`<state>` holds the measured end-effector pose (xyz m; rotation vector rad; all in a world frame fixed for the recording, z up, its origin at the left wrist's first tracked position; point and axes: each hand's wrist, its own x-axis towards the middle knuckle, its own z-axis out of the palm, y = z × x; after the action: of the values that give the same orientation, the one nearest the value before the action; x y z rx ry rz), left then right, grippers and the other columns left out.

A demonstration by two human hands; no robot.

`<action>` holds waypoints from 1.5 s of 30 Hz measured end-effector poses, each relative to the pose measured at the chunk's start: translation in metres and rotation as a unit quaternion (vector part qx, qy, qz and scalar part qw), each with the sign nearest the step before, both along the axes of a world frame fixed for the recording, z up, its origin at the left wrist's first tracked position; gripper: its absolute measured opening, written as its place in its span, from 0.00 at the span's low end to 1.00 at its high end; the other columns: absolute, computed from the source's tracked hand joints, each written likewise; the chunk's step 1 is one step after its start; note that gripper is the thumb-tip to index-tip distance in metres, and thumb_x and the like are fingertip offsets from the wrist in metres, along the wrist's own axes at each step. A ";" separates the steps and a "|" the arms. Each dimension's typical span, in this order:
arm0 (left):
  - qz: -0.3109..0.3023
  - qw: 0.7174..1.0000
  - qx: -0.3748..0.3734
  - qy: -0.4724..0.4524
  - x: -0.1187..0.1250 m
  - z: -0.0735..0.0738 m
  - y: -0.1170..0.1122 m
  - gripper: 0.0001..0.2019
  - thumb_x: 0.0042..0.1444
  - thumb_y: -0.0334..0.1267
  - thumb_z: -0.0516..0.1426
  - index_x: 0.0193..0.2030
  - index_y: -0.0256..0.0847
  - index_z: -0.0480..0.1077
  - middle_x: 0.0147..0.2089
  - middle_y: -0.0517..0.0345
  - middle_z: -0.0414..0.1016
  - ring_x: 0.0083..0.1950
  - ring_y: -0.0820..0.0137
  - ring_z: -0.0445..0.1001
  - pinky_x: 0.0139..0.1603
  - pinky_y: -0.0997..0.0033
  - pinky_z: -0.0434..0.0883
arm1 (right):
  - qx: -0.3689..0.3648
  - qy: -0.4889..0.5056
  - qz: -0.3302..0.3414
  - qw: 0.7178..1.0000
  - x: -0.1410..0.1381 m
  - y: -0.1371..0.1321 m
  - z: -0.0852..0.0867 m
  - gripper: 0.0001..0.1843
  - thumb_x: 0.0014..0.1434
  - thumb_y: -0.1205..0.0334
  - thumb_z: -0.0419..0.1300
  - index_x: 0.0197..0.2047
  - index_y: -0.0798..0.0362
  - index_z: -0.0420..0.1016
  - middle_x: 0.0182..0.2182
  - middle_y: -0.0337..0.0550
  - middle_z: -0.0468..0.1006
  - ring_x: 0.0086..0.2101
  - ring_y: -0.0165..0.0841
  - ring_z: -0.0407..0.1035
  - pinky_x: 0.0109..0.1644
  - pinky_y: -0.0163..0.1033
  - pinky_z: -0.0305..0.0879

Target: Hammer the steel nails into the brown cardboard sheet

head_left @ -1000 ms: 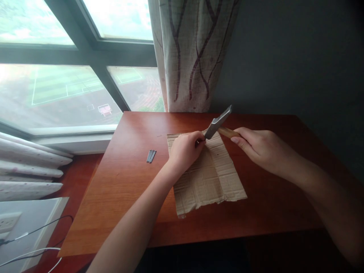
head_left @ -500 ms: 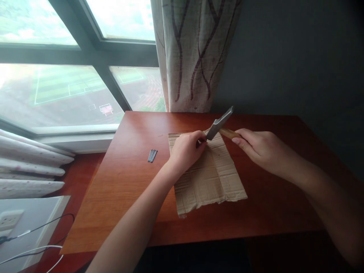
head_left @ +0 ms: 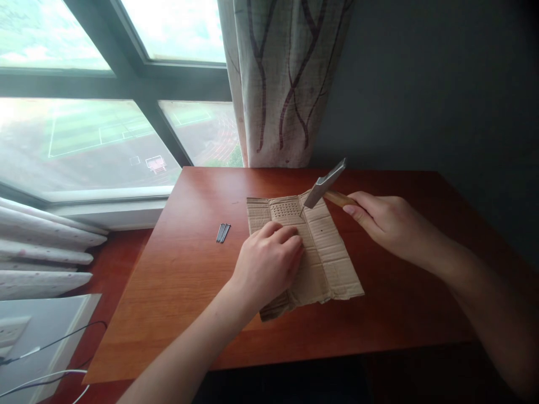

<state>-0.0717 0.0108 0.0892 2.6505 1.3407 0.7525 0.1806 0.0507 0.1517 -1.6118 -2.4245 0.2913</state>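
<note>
Beyond the left fingers point(head_left: 287, 231), a pale curtain point(head_left: 290, 84) with dark branching lines hangs beside a dark wall point(head_left: 421, 101). Well to their left, a grey-framed window point(head_left: 137, 84) shows a marked playing field point(head_left: 96, 132) outside. Lower on that side are a second curtain point(head_left: 37, 247), reddish floor point(head_left: 115, 252), a white socket point(head_left: 12, 331) and black and white cables point(head_left: 32, 352).

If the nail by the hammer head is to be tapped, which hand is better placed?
Right, most likely: the right hand grips the hammer by its handle, the head right at the nail. The left hand rests on the cardboard, away from the handle.
</note>
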 end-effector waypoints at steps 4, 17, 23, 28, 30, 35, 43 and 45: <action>-0.009 0.999 0.000 -0.048 -0.001 -0.009 0.000 0.08 0.65 0.37 0.56 0.40 0.42 0.78 0.49 0.58 0.82 0.48 0.61 0.74 0.43 0.61 0.76 | 0.008 -0.004 -0.001 1.000 -0.002 0.000 0.003 0.16 0.72 0.51 0.48 0.41 0.50 0.71 0.25 0.39 0.75 0.26 0.34 0.69 0.31 0.39 0.55; -0.013 0.996 0.014 -0.090 -0.002 -0.014 -0.002 0.08 0.65 0.36 0.56 0.41 0.41 0.78 0.51 0.55 0.82 0.47 0.61 0.73 0.47 0.59 0.77 | 0.016 -0.016 0.007 1.000 -0.010 0.000 0.006 0.17 0.72 0.50 0.47 0.40 0.49 0.71 0.28 0.42 0.78 0.28 0.38 0.73 0.31 0.40 0.58; -0.011 0.995 0.009 -0.095 -0.002 -0.017 -0.002 0.08 0.65 0.36 0.56 0.41 0.42 0.78 0.52 0.56 0.82 0.47 0.61 0.73 0.47 0.59 0.76 | -0.008 -0.029 0.008 1.000 -0.009 -0.002 0.003 0.16 0.72 0.50 0.48 0.43 0.49 0.72 0.29 0.42 0.79 0.29 0.38 0.74 0.33 0.40 0.59; -0.014 0.995 0.008 -0.096 -0.002 -0.017 -0.002 0.08 0.65 0.35 0.56 0.41 0.41 0.78 0.52 0.57 0.82 0.47 0.61 0.73 0.47 0.59 0.76 | -0.013 -0.021 0.009 1.000 -0.010 -0.002 0.002 0.15 0.72 0.51 0.48 0.44 0.49 0.72 0.31 0.42 0.80 0.31 0.38 0.74 0.33 0.40 0.60; -0.014 0.995 0.010 -0.095 -0.002 -0.017 -0.002 0.08 0.65 0.35 0.56 0.41 0.42 0.78 0.52 0.57 0.82 0.47 0.61 0.73 0.47 0.59 0.76 | -0.012 -0.019 0.012 1.000 -0.010 -0.001 0.002 0.15 0.72 0.51 0.48 0.44 0.49 0.72 0.31 0.42 0.80 0.31 0.38 0.75 0.33 0.40 0.60; -0.013 0.995 0.011 -0.094 -0.003 -0.017 -0.002 0.08 0.65 0.35 0.56 0.41 0.42 0.78 0.51 0.55 0.82 0.47 0.61 0.73 0.47 0.59 0.76 | 0.006 -0.002 0.010 1.000 -0.008 0.000 0.002 0.16 0.72 0.51 0.47 0.42 0.49 0.72 0.28 0.42 0.79 0.28 0.37 0.73 0.31 0.39 0.59; -0.012 0.995 0.009 -0.097 -0.002 -0.016 -0.002 0.08 0.65 0.35 0.57 0.41 0.42 0.78 0.52 0.57 0.82 0.47 0.61 0.73 0.48 0.59 0.76 | -0.004 -0.016 0.008 1.000 -0.009 0.002 0.000 0.16 0.72 0.50 0.48 0.42 0.49 0.72 0.27 0.41 0.78 0.28 0.37 0.73 0.32 0.40 0.59; -0.011 0.995 0.014 -0.097 -0.002 -0.016 -0.002 0.08 0.65 0.35 0.57 0.40 0.42 0.78 0.51 0.57 0.82 0.47 0.62 0.73 0.47 0.60 0.76 | -0.012 -0.019 0.007 1.000 -0.009 0.001 -0.001 0.17 0.72 0.50 0.47 0.43 0.50 0.72 0.29 0.42 0.79 0.30 0.38 0.74 0.33 0.40 0.60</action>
<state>-0.0736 0.0089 0.0733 2.5297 1.2590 1.0029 0.1712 0.0518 0.1507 -1.6251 -2.4703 0.2955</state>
